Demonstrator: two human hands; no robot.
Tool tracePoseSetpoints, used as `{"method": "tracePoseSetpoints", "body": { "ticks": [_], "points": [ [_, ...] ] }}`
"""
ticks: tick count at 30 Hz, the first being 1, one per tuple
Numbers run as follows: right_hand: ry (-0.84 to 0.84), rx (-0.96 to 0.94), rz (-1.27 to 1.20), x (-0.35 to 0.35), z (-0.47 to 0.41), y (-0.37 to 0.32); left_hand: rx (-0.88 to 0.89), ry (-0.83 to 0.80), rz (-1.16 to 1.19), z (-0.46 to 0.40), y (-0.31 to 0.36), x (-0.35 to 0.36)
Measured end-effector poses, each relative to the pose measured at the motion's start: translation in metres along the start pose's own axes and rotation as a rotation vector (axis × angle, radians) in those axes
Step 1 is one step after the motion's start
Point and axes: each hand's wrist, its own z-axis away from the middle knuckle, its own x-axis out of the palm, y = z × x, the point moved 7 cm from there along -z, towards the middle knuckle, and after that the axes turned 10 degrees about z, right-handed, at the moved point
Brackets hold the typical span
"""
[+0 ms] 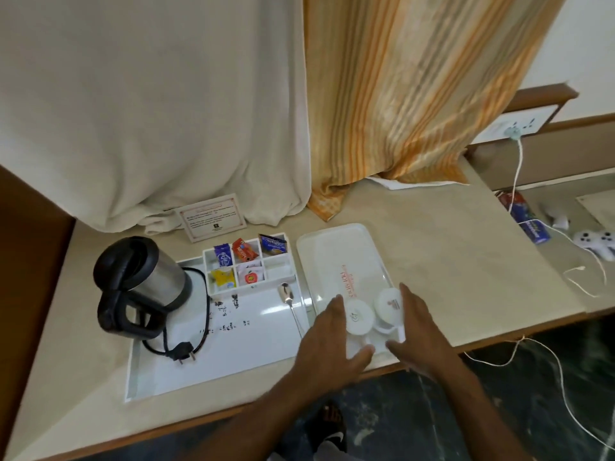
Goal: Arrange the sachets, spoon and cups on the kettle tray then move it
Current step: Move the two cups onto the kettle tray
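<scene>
The white kettle tray (pixel 233 347) lies on the counter with a steel and black kettle (pixel 139 281) at its left. At its back, a divided box (pixel 281 266) holds several sachets (pixel 244 249). A metal spoon (pixel 289 302) lies along the tray's right side. To the right is a smaller white tray (pixel 336 251) with two upturned white cups (pixel 359 316) (pixel 387 302) at its near end. My left hand (pixel 329 337) is spread open beside the left cup. My right hand (pixel 417 331) is open beside the right cup. Neither hand grips anything.
A printed card (pixel 211 216) stands behind the sachet box, against cream and orange-striped curtains (pixel 399 94). The kettle's black cord and plug (pixel 183 352) lie on the tray. At the right are a white cable (pixel 515 181), a snack packet (pixel 524 216) and a white game controller (pixel 597 242).
</scene>
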Motion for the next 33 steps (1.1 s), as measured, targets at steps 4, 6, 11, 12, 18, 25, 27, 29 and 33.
{"method": "tracePoseSetpoints", "body": {
  "ticks": [4, 6, 11, 12, 18, 25, 27, 29, 33],
  "points": [
    [0.131, -0.041, -0.115, -0.005, -0.014, -0.003, -0.154, 0.072, 0.046, -0.012, 0.009, 0.012],
    [0.208, -0.105, -0.125, -0.019, -0.011, -0.014, -0.161, 0.138, 0.163, -0.010, 0.012, 0.001],
    [0.231, -0.135, -0.096, -0.012, 0.005, -0.072, -0.090, 0.332, 0.104, 0.025, -0.008, -0.077],
    [0.205, -0.178, -0.131, -0.004, 0.006, -0.094, -0.095, 0.375, 0.083, 0.033, -0.020, -0.097],
    [0.061, -0.283, -0.060, 0.071, -0.004, -0.195, -0.222, 0.425, -0.016, 0.062, -0.084, -0.177],
    [0.112, -0.198, 0.034, 0.114, -0.025, -0.207, -0.305, 0.273, 0.035, 0.054, -0.119, -0.181],
    [0.143, -0.191, 0.052, 0.114, -0.028, -0.207, -0.312, 0.262, 0.054, 0.051, -0.123, -0.179],
    [0.154, -0.192, 0.056, 0.114, -0.030, -0.208, -0.305, 0.245, 0.053, 0.046, -0.124, -0.178],
    [0.076, -0.195, 0.066, 0.111, -0.024, -0.202, -0.275, 0.180, 0.033, 0.049, -0.127, -0.177]
  ]
}}
